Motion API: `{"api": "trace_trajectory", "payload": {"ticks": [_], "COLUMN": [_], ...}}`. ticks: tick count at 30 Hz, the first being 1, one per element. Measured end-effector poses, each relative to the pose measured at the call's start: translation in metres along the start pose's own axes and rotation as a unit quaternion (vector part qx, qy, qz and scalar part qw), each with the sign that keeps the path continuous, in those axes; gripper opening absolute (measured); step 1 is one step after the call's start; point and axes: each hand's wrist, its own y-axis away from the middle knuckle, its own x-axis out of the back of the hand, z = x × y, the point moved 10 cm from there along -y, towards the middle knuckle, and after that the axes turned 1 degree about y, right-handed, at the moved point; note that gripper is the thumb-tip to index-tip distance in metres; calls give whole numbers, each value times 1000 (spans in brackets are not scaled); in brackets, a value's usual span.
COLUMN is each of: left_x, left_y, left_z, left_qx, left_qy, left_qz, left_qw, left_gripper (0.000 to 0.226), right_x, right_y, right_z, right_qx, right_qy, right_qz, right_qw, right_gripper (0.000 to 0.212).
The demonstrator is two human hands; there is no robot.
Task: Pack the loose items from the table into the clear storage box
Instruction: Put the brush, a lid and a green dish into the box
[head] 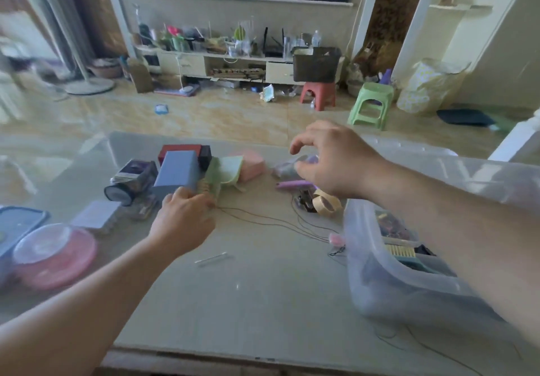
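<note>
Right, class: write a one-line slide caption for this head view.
Both hands reach over the table: left hand at the blue box, right hand above purple items, clear storage box alongside.

We see the storage box (380, 261) at the right end of the table (248, 302), with small items lying inside it. Just left of its far corner lies a tape roll (327, 205), and behind that a pen (293, 184). At the table's middle-left, several boxes (178, 171) cluster together, a cylinder (119, 196) on its side before them. At the left edge sit two lidded containers (55, 254). A thin cord (263, 221) runs from the cluster towards the storage box.
</note>
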Motion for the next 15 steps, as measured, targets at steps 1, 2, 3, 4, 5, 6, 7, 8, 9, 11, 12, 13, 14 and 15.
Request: {"api": "trace_trajectory", "payload": {"ticks": [1,2,3,4,5,6,7,8,9,11,12,13,14,15], "left_x": [-9,-17,-23,-28,-33,-38,-45,-52,-57,-65,-69,-73,-76,-78], "left_y": [-1,-4,-9,-16,-24,-32,-40,-48,-56,-67,-70,-73,-76,-77], "left_z": [-24,-43,-54,-61,-63,-61,-57,-54,-53,-55,-55,-54,-54,-54], "left_qx": [18,25,29,29,22,9,-4,-7,0,30,37,34,29,25], "left_qy": [-33,-63,-80,-82,-75,-66,-60,-49,-29,1,5,3,1,-2], "left_qz": [-1,-5,-9,-14,-20,-28,-38,-43,-38,-27,-28,-31,-32,-28], "left_qw": [999,998,996,996,997,997,997,998,999,999,999,999,999,999], "left_gripper": [44,49,52,55,59,66,72,76,76,73,71,69,68,66], "right_x": [-23,-48,-72,-98,-124,-148,-171,-194,-214,-247,-260,-269,-279,-288], "right_y": [-11,-23,-35,-48,-61,-72,-82,-92,-100,-114,-121,-128,-133,-138], "right_z": [-15,-26,-34,-38,-40,-38,-34,-28,-21,-8,-2,2,5,5], "right_qx": [1,-5,-17,-30,-45,-63,-87,-115,-143,-187,-199,-204,-202,-193], "right_qy": [6,13,21,30,40,48,49,40,23,-10,-15,-14,-12,-8], "right_qz": [-27,-56,-83,-107,-128,-146,-162,-177,-193,-207,-203,-198,-197,-196], "right_qw": [1000,998,996,993,990,986,982,977,971,960,959,959,959,961], "right_gripper": [26,30,34,37,42,48,58,67,75,85,88,90,92,93]}}
